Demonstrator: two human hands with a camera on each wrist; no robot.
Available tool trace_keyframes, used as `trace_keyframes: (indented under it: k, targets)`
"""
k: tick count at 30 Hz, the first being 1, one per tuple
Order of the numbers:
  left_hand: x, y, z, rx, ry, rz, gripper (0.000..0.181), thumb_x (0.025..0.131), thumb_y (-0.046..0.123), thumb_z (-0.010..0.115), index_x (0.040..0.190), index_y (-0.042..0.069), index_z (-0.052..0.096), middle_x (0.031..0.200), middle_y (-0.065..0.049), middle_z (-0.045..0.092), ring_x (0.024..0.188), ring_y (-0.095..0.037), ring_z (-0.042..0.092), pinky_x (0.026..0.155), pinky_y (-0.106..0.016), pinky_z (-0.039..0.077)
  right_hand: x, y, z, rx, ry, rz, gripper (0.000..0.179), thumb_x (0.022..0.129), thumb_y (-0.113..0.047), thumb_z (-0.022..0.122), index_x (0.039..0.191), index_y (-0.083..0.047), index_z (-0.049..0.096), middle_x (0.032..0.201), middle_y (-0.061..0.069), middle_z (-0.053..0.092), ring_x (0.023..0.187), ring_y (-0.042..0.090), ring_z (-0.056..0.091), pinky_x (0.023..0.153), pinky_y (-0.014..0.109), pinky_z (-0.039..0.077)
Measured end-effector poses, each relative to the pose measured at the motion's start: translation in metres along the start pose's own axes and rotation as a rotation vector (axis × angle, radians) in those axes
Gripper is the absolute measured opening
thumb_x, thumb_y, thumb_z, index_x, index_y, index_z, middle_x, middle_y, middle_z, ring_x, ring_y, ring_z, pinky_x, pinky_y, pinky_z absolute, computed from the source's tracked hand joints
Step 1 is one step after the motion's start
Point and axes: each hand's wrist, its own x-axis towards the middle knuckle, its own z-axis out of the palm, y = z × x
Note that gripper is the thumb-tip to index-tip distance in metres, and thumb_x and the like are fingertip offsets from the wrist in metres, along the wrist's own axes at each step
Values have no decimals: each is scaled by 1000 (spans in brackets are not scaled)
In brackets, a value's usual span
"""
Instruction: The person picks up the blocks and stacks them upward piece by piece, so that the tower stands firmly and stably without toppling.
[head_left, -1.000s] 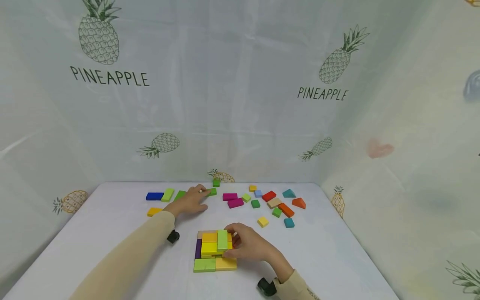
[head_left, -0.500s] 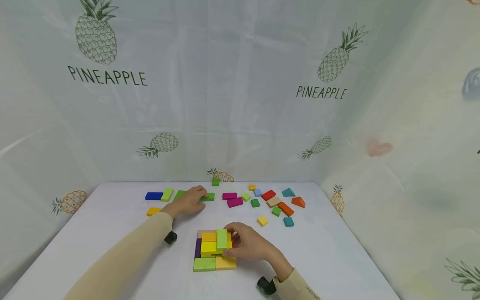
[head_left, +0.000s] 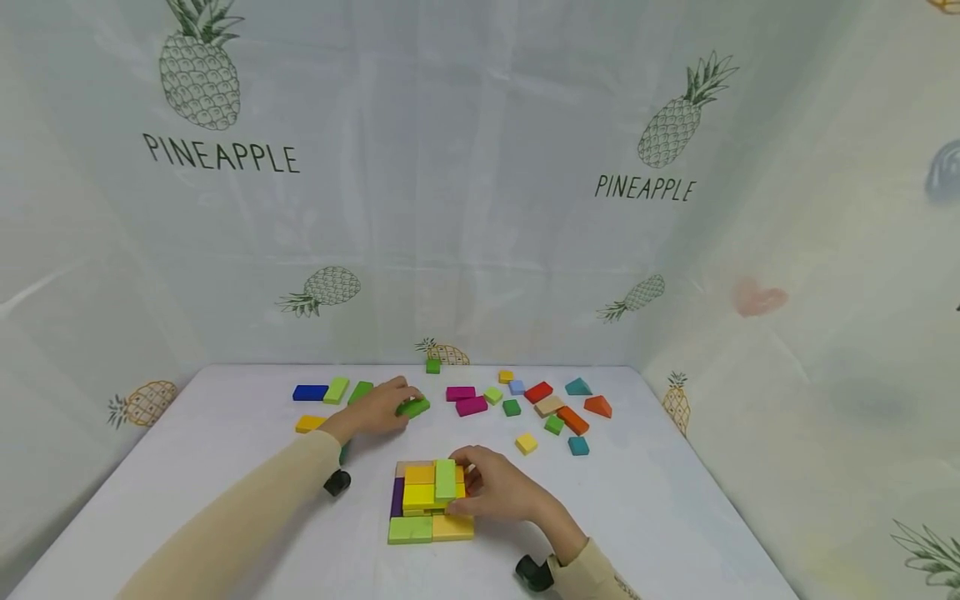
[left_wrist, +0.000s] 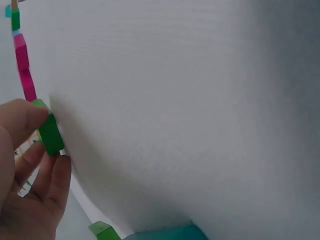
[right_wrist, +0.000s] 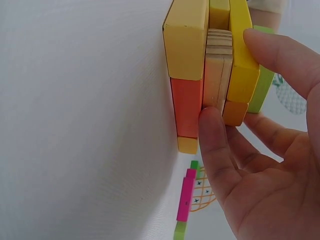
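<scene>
In the head view my left hand [head_left: 384,408] is over the far middle of the table and pinches a green rectangular block [head_left: 413,407]. The left wrist view has the thumb on one side of this block [left_wrist: 49,131] and fingertips on the other. Nearer to me lies a layered stack of blocks, with yellow blocks [head_left: 417,497] over a purple block [head_left: 397,498] and a light green block [head_left: 446,481] on top. My right hand [head_left: 501,486] grips the stack's right end, its thumb at a yellow block [right_wrist: 243,75] and a fingertip touching a bare wooden block [right_wrist: 218,82].
Left of the left hand lie a blue block [head_left: 310,392], a light green block [head_left: 336,390] and an orange-yellow block [head_left: 309,423]. Magenta blocks [head_left: 471,406], a red block [head_left: 538,392], a teal triangle [head_left: 578,387] and several others are scattered right. Cloth [head_left: 480,208] hangs behind the white table.
My left hand has drawn the green block a little toward me and now holds it tilted. The right hand stays at the stack.
</scene>
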Motion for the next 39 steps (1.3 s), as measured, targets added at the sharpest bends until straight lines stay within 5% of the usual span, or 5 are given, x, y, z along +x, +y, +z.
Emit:
trace_keyframes:
  k: [11, 15, 23, 30, 39]
  targets:
    - [-4, 0, 0, -60, -118, -49, 61, 92, 26, 83, 146, 10, 62, 143, -10, 56, 117, -26, 56, 111, -51, 50, 1, 1, 2, 12, -6, -9, 56, 88, -31, 88, 136, -19, 62, 116, -12, 63, 101, 12, 63, 89, 21, 58]
    - [-6, -1, -3, -73, -140, -41, 60, 90, 23, 85, 144, 9, 63, 140, -9, 60, 106, -20, 59, 103, -43, 56, 1, 1, 2, 18, -8, -14, 56, 88, -30, 88, 137, -18, 61, 116, -12, 63, 101, 12, 63, 89, 21, 57]
    - [-14, 6, -5, -108, -96, -26, 57, 87, 32, 90, 134, 10, 69, 114, 1, 63, 82, -10, 56, 76, -26, 53, -2, -2, 1, -2, 1, 0, 56, 88, -31, 88, 136, -17, 62, 116, -12, 63, 100, 12, 62, 90, 22, 58]
    - [-32, 15, -9, -179, -15, 1, 57, 87, 42, 88, 132, 13, 68, 120, 1, 64, 92, -12, 60, 83, -27, 58, -2, 1, 2, 0, 1, -2, 55, 89, -31, 88, 135, -18, 62, 115, -12, 63, 100, 11, 62, 89, 21, 58]
    - [-71, 53, -15, -258, -16, -15, 52, 86, 48, 87, 129, 24, 67, 119, 11, 61, 106, -14, 62, 95, -35, 60, -1, 1, 1, -6, -2, -12, 53, 89, -33, 88, 135, -19, 63, 115, -12, 64, 100, 10, 62, 89, 20, 57]
